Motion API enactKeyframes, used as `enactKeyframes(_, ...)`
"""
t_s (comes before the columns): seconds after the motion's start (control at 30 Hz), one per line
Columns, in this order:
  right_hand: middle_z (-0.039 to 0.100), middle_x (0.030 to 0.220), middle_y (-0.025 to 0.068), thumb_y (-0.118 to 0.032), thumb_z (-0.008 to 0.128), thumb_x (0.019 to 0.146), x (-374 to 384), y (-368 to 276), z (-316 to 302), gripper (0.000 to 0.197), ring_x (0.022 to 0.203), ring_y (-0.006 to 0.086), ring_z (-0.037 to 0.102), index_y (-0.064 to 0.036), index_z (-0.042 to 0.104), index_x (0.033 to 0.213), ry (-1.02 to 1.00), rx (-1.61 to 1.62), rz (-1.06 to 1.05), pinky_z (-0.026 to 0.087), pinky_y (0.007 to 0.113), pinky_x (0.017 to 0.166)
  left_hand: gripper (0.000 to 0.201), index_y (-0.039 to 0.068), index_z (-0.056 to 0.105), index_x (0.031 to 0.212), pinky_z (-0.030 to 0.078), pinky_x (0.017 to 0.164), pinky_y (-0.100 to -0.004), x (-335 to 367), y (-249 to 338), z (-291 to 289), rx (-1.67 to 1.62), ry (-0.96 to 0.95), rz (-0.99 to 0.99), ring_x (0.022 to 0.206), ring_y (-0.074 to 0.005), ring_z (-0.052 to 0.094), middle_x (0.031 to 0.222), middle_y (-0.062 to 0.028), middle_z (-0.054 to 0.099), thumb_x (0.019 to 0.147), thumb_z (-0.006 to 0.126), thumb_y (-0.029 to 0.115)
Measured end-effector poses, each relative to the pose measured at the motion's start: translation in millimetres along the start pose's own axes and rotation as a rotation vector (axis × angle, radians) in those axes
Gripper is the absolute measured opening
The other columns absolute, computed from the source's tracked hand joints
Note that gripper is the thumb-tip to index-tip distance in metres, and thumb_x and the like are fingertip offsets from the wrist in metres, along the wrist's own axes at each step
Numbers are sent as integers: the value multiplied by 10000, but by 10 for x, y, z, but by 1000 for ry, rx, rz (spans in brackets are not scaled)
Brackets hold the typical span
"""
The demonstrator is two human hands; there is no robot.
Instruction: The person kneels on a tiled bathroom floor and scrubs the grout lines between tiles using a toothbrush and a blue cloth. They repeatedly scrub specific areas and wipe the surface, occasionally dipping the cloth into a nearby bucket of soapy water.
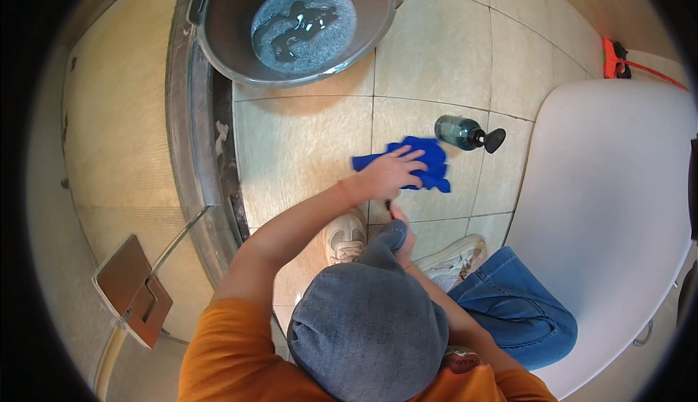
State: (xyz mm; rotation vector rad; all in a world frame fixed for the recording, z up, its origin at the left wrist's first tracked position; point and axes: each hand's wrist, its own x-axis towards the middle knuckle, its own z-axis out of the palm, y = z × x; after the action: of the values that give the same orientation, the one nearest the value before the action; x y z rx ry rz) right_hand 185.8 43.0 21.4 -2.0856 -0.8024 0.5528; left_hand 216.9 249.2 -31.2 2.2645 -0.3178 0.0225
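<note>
My left hand (387, 174) lies palm down on the blue cloth (430, 156), its fingers spread over the fabric rather than clenched around it; I see no firm pinch. The cloth is spread, creased and uneven, on the tiled floor (429, 53) in front of my shoes. Its longer axis runs roughly left to right across my view, while my left forearm comes in slantwise from the lower left. Most of the cloth shows beyond and to the right of my fingertips, with one narrow corner sticking out to the left of my hand.

My left hand is the nearer one, in contact with the fabric. My right hand (405, 236) is lower, closer to my body, apart from the cloth and partly hidden behind grey-blue denim. A small dark piece (388, 204) shows at its tip, but I cannot tell whether those fingers grip it.

Just off the cloth's upper right edge is the teal pump bottle (457, 132), its black head pointing right, away from my fingers. The bucket (371, 31) of sudsy water is well apart, up and to the left.
</note>
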Motion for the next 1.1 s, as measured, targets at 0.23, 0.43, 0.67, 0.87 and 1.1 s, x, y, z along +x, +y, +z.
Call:
enactKeyframes(0.23,691,1238,240,-4,504,1010,996,-212,211,409,1130,382,685,-39,587,1409,-12,-18,-57,540,425,943,597,256,637,1369,266,1220,-571,-1328,207,-399,144,476,-659,1492,-410,360,1512,-91,500,798,753,127)
enactKeyframes(0.43,701,997,269,18,547,972,1857,-101,548,467,868,422,693,-96,613,1420,12,-182,-91,545,469,769,641,233,608,1406,223,1219,-609,-1343,387,-114,178,678,-894,1507,-468,293,1557,-118,433,795,758,113)
enactKeyframes(0.67,641,846,206,77,589,864,1121,21,419,616,751,398,665,-130,600,1445,-98,-314,-84,538,483,695,627,215,557,1457,183,1215,-637,-1337,450,42,230,696,-940,1516,-505,246,1582,-152,390,861,703,86)
enactKeyframes(0.87,611,800,191,96,601,833,1971,-92,563,680,720,396,653,-141,579,1471,-6,-415,-159,526,495,656,663,217,544,1469,189,1207,-658,-1329,420,72,249,682,-936,1509,-519,244,1595,-154,374,835,697,100)
enactKeyframes(1.1,629,805,200,82,611,831,1671,-56,545,660,734,409,668,-139,590,1453,-78,-445,-114,527,507,655,605,182,522,1487,159,1217,-644,-1376,454,40,235,626,-942,1528,-504,204,1612,-169,338,909,699,159)
